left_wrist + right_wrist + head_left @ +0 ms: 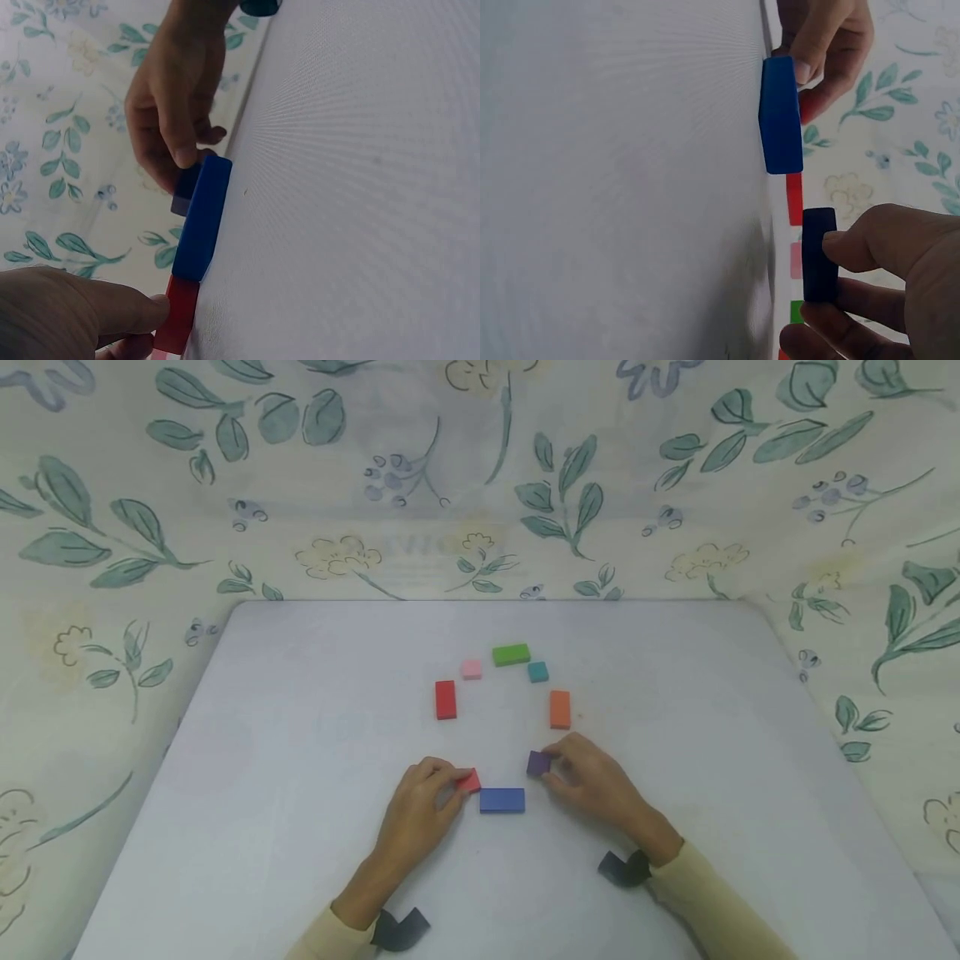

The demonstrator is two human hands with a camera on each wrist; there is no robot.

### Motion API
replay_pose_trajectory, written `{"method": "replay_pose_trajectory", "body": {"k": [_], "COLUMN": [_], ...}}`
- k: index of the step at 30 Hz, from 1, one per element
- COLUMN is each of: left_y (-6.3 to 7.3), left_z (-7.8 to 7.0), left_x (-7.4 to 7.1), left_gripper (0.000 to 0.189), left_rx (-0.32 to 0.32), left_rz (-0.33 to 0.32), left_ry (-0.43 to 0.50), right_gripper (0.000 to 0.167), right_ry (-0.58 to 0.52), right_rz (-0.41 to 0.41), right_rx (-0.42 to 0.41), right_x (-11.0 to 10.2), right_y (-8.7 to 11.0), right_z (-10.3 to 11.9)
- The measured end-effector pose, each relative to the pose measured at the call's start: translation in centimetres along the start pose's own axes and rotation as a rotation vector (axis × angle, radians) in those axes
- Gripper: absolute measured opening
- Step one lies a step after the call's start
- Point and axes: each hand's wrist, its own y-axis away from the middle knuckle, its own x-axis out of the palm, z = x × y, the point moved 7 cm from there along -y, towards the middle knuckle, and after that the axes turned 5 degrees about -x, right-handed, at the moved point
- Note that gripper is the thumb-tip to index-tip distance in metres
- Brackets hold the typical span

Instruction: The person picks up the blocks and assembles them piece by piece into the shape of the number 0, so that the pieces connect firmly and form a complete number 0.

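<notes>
Between the thumb and fingers of my left hand [422, 810] is a small red block [469, 781], set at the left end of a blue rectangular block [502, 801]. In the left wrist view the red block [177, 315] meets the lower end of the blue block [202, 217]. My right hand [597, 781] pinches a small dark purple block [538, 764] just up and right of the blue block. The right wrist view shows the purple block [820, 255] gripped by the thumb and fingers, with a gap to the blue block [781, 116].
Beyond the hands, more blocks curve round on the white table [300, 693]: a red one [446, 700], a pink one [471, 670], a green one [512, 654], a teal one [537, 672] and an orange one [560, 709]. Floral cloth [450, 552] hangs behind the table.
</notes>
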Motion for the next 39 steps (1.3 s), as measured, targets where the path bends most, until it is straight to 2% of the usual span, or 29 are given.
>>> {"method": "replay_pose_trajectory", "body": {"k": [8, 13, 19, 23, 28, 34, 39], "left_y": [-0.1, -0.1, -0.2, -0.2, -0.2, -0.1, 0.0], "left_z": [-0.1, 0.1, 0.1, 0.0, 0.1, 0.2, 0.2], "left_x": [-0.2, -0.1, -0.1, -0.2, -0.2, 0.0, 0.0], "left_gripper": [0.03, 0.03, 0.029, 0.029, 0.029, 0.03, 0.031], "left_rx": [0.019, 0.002, 0.011, 0.027, 0.018, 0.009, 0.037], "left_rz": [-0.01, 0.002, -0.002, -0.013, -0.008, -0.007, -0.021], "left_ry": [-0.002, -0.005, -0.003, -0.005, -0.004, -0.004, 0.004], "right_gripper": [0.031, 0.031, 0.031, 0.031, 0.032, 0.032, 0.032], "right_ry": [-0.008, -0.014, -0.007, 0.007, 0.028, 0.025, 0.039], "right_rz": [0.021, 0.032, 0.014, 0.002, -0.012, -0.005, 0.003], "right_rx": [-0.012, 0.006, 0.015, -0.006, -0.032, -0.017, -0.012], "right_x": [0.2, 0.4, 0.6, 0.7, 0.8, 1.1, 1.3], "right_y": [0.2, 0.3, 0.6, 0.5, 0.5, 0.7, 0.8], "right_z": [0.3, 0.5, 0.5, 0.6, 0.7, 0.6, 0.5]}}
